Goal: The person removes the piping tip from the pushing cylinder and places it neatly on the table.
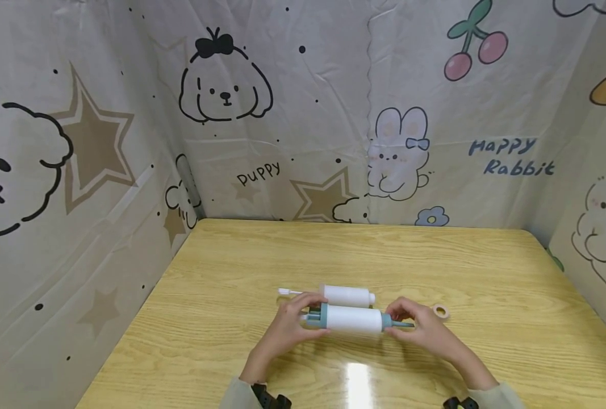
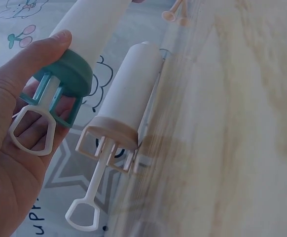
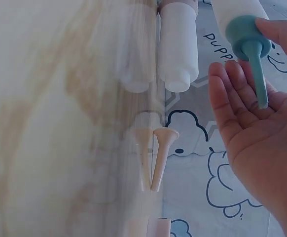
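A white syringe (image 1: 354, 319) with teal ends is held level above the table between both hands. My left hand (image 1: 286, 328) grips its teal collar (image 2: 74, 74), thumb on top and fingers beneath; the white loop handle (image 2: 35, 129) of its plunger sticks out there. At the other end, my right hand (image 1: 424, 328) pinches the teal nozzle cap (image 3: 247, 37), whose thin spout (image 3: 258, 74) points away from the barrel. Just behind lies a second white syringe (image 1: 346, 296) with a beige collar (image 2: 115, 131) and its plunger partly drawn out.
A loose beige nozzle (image 3: 162, 158) lies on the table by the second syringe's tip. To the right of my right hand is a small beige ring (image 1: 441, 311). The wooden table (image 1: 221, 255) is bounded by a printed cloth (image 1: 292, 142) at back and sides.
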Demonstrator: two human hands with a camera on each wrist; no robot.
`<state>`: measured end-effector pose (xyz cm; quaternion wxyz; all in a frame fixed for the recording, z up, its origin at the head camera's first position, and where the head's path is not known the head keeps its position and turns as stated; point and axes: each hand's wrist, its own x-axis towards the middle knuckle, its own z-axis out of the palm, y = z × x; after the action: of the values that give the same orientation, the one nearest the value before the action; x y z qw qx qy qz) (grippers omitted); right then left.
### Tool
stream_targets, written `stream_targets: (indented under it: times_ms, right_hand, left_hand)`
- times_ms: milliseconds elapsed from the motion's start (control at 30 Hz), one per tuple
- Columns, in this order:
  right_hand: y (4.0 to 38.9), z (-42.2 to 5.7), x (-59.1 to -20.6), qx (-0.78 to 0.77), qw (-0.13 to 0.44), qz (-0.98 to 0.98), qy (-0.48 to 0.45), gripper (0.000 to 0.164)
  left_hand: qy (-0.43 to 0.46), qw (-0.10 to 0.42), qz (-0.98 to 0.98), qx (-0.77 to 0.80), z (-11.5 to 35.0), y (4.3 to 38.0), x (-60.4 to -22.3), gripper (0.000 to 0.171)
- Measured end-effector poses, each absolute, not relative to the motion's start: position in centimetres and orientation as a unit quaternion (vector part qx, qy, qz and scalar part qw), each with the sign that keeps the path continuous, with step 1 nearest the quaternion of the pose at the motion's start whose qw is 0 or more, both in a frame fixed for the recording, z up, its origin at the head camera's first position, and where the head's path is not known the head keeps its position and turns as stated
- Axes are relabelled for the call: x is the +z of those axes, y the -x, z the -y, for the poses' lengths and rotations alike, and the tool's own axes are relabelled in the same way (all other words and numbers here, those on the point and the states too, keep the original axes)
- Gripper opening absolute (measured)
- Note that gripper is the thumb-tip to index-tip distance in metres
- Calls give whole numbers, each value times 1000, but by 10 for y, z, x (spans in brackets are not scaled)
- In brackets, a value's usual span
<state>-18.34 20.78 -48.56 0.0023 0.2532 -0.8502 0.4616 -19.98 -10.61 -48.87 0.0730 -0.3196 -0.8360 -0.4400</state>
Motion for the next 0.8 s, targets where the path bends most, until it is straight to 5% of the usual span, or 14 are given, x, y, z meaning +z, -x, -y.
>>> stream_targets:
  times_ms: [433, 600, 800]
  right_hand:
    - [184, -203, -486, 375, 129, 855, -335, 43]
    - [183, -202, -485, 403, 101, 856, -309, 41]
    - [181, -207, -480, 453, -4, 860, -234, 16]
  left_hand:
    - [321, 61, 829, -453, 107, 201, -490, 53]
    - [321, 76, 833, -445, 107, 200, -490, 54]
    - [300, 66, 842, -444, 106, 199, -488, 54]
